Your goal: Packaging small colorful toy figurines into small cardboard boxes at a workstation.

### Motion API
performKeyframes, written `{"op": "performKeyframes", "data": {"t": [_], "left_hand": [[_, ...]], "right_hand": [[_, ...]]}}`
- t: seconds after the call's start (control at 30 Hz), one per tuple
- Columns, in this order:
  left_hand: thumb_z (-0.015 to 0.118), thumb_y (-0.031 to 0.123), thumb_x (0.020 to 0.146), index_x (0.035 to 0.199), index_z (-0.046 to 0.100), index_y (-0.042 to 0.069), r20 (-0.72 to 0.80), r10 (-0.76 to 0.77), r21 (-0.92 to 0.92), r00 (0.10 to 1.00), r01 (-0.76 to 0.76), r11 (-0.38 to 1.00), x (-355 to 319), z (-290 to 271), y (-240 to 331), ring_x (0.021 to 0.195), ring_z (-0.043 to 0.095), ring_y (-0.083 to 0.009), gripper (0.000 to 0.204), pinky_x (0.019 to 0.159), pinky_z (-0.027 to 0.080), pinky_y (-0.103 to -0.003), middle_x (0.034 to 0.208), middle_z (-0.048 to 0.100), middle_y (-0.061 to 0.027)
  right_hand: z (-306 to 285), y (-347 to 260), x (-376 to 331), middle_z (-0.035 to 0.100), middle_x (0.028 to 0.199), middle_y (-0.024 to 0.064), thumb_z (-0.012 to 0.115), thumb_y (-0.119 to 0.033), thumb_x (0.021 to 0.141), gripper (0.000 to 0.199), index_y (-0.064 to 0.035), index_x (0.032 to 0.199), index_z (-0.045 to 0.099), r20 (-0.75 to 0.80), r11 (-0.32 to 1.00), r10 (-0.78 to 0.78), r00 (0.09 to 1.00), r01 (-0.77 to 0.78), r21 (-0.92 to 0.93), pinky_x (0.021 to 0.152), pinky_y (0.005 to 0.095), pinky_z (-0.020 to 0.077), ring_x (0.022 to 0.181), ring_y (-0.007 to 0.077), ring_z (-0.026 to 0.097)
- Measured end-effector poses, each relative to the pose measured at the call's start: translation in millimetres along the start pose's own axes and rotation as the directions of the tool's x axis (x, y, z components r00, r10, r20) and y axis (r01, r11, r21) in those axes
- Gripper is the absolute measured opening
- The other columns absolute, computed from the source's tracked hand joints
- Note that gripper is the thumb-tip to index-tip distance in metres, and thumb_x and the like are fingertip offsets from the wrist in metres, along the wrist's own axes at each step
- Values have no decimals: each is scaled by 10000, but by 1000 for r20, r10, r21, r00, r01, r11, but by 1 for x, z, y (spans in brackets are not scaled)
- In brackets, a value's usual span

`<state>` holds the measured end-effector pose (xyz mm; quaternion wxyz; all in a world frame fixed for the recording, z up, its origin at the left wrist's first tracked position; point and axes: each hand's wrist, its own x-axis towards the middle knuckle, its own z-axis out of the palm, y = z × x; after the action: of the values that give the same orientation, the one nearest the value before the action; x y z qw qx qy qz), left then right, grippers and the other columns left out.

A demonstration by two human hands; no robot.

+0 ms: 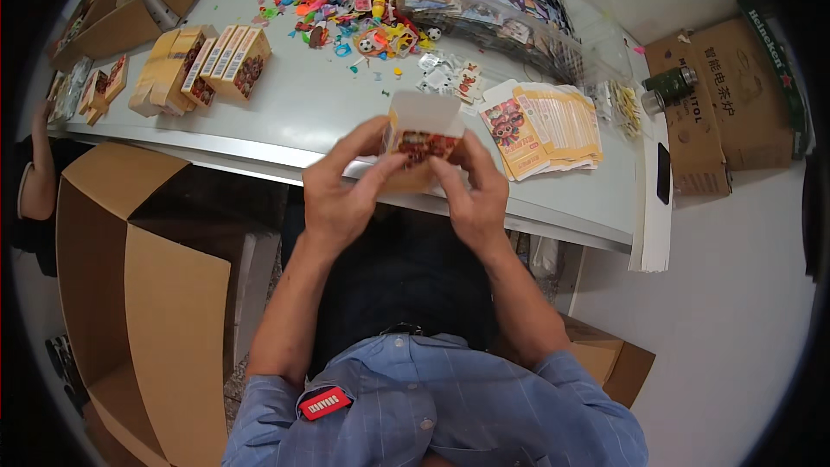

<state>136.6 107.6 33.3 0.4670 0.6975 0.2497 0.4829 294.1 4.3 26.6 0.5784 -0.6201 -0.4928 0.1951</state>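
Both my hands hold a small printed carton [420, 145] over the front edge of the table, its white flap standing up at the far side. My left hand [340, 195] grips its left side with the thumb on the front face. On the other side, my right hand [475, 195] closes round it, thumb also on the front. Just to the right lies a fanned stack of flat orange-and-white cartons [553, 130]. Beyond the carton are small white packets [438, 73] and a card with red figures [469, 82].
A heap of colourful small toys [354, 4] lies at the back, beside a clear plastic bin [596, 35] of packets. Made-up cartons [235, 65] stand at the left. A large open cardboard box [177, 320] is below left. A phone [663, 171] and a flask [670, 82] are at the right.
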Motion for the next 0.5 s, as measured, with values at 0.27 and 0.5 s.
{"op": "performKeyframes", "data": {"t": [0.27,0.5], "left_hand": [[753,20,887,1406,569,40,240,-328,-284,914,389,876,36,-13,-37,943,701,-161,552,851,567,-286,1105,720,-138],[764,10,871,1328,606,26,361,-302,-302,883,416,858,40,-22,-39,974,687,-151,484,890,559,-299,1098,719,-116]], "right_hand": [[7,26,28,665,1226,156,653,10,961,588,-25,1505,432,121,963,79,989,-107,247,945,327,520,1080,176,644],[-1,32,36,670,1178,105,701,-14,931,572,-43,1463,494,175,980,32,984,-65,186,903,302,522,1034,157,637]]}}
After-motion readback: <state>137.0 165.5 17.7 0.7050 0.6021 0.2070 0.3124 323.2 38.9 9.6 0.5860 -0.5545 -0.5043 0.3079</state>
